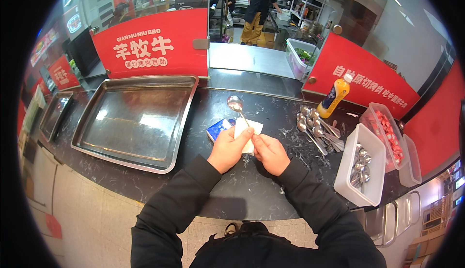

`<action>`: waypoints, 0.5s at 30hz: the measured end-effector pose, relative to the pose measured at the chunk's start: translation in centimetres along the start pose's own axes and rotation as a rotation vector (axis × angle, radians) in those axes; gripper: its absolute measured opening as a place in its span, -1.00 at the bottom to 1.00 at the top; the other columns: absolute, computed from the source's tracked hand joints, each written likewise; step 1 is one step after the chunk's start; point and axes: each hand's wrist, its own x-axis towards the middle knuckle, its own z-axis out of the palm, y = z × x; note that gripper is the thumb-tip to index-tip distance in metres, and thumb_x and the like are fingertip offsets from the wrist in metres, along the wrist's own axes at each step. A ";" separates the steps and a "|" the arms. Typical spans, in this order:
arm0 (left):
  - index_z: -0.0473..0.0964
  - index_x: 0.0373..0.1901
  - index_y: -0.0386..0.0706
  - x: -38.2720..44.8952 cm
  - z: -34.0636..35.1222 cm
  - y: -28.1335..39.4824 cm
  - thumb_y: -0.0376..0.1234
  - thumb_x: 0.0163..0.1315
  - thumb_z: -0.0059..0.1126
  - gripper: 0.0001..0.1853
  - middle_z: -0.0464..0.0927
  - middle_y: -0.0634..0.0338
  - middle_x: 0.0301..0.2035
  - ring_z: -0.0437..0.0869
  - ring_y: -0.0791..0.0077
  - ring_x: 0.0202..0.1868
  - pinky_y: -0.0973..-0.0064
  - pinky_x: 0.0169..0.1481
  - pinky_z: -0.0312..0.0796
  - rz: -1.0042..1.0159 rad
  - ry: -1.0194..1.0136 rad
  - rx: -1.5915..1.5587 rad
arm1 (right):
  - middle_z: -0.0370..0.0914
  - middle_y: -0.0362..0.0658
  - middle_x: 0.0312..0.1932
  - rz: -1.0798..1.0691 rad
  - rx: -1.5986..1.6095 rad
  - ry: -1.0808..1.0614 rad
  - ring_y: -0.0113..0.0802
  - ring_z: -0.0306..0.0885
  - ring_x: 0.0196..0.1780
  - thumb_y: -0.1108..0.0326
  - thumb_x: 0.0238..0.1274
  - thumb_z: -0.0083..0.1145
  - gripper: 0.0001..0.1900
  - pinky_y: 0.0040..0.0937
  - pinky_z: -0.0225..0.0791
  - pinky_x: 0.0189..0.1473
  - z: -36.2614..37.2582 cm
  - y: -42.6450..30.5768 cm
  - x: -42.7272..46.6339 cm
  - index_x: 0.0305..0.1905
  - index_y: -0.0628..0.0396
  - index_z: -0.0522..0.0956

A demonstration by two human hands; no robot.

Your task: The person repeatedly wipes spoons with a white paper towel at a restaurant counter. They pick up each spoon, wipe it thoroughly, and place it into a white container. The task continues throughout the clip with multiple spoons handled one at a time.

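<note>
A metal spoon points away from me, bowl up, its handle inside a folded white paper tissue. My left hand grips the tissue and spoon handle, thumb on top. Close beside it, my right hand pinches the tissue at the handle's lower part. Behind my left hand lies a blue tissue pack, partly hidden. To the right, a pile of metal spoons rests on the dark marbled counter. More spoons lie in a white plastic bin at the counter's right.
A large metal tray stands left, a smaller tray beyond it. An orange drink bottle stands behind the spoon pile. At right is a clear container of red packets. Red-panelled glass screens border the counter; a person stands in the kitchen behind.
</note>
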 end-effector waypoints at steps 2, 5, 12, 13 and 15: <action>0.64 0.04 -0.32 -0.1 0.2 0.1 -0.25 0.62 0.15 -0.71 0.73 0.25 -0.17 0.71 0.65 -0.20 0.57 -0.10 0.55 -0.001 0.040 -0.067 | 0.36 -0.35 -0.51 0.033 0.023 -0.004 -0.59 0.24 -0.45 0.09 0.76 -0.06 -0.56 -0.49 0.19 -0.38 0.2 0.1 0.1 -0.34 0.13 0.46; 0.64 0.03 -0.31 0.0 0.2 0.5 -0.25 0.63 0.14 -0.73 0.73 0.25 -0.18 0.71 0.65 -0.22 0.58 -0.11 0.54 0.058 0.132 -0.135 | 0.35 -0.36 -0.51 0.027 0.039 -0.065 -0.60 0.23 -0.44 0.09 0.76 -0.06 -0.56 -0.49 0.19 -0.37 0.3 0.1 0.2 -0.34 0.12 0.45; 0.64 -0.03 -0.28 0.2 -0.3 0.8 -0.23 0.63 0.14 -0.73 0.71 0.29 -0.23 0.68 0.69 -0.25 0.59 -0.16 0.51 0.082 0.108 -0.030 | 0.30 -0.37 -0.52 -0.053 0.012 -0.074 -0.61 0.15 -0.49 0.10 0.77 -0.09 -0.57 -0.52 0.10 -0.43 0.9 0.0 -0.2 -0.33 0.10 0.43; 0.63 -0.02 -0.29 0.1 -0.3 0.7 -0.23 0.63 0.14 -0.72 0.70 0.29 -0.22 0.67 0.69 -0.24 0.59 -0.16 0.51 0.057 0.064 0.009 | 0.30 -0.37 -0.52 -0.045 0.009 -0.063 -0.61 0.15 -0.49 0.10 0.77 -0.09 -0.57 -0.52 0.10 -0.43 0.8 -0.1 -0.3 -0.33 0.10 0.44; 0.63 -0.01 -0.29 0.0 -0.3 0.7 -0.22 0.63 0.14 -0.72 0.69 0.30 -0.21 0.66 0.70 -0.23 0.59 -0.15 0.50 0.030 -0.004 0.055 | 0.33 -0.36 -0.52 -0.023 -0.014 -0.037 -0.60 0.19 -0.48 0.09 0.76 -0.08 -0.56 -0.50 0.15 -0.40 0.7 -0.2 -0.4 -0.33 0.12 0.46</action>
